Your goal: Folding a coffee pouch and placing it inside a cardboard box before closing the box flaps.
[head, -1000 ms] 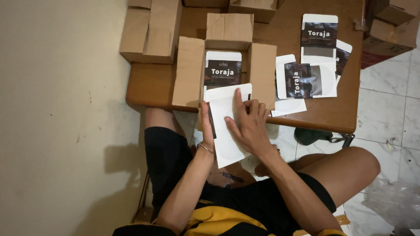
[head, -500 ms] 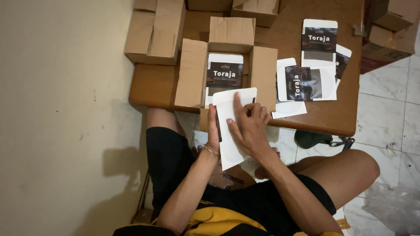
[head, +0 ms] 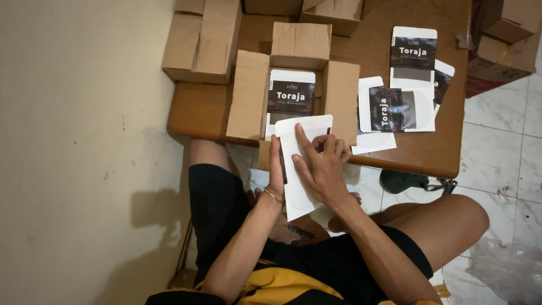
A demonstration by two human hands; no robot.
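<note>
Since the earlier frame the white pouch [head: 299,164] has slid a little farther up toward the open cardboard box [head: 296,85], and the right hand's forefinger now reaches nearer the pouch's top edge. The pouch lies blank side up, resting against the near edge of the low wooden table [head: 203,113], over the seated person's lap. The left hand [head: 275,169] grips its left edge, fingers curled closed round the border with the thumb side on top. The right hand [head: 323,169] lies flat on the face, forefinger extended and pressing, the other fingers loosely bent; it pins the pouch and clasps nothing.

Handling, as a judgement: the pouch looks light, thin and flexible, a flat laminated bag that would bend or crease if pinched mid-face and may slip on its smooth surface. The side seams and top edge appear the firmest places to take hold.

A like pouch with a dark label [head: 291,99] stands inside the box; further labelled pouches [head: 395,107] lie to the right on the table.
</note>
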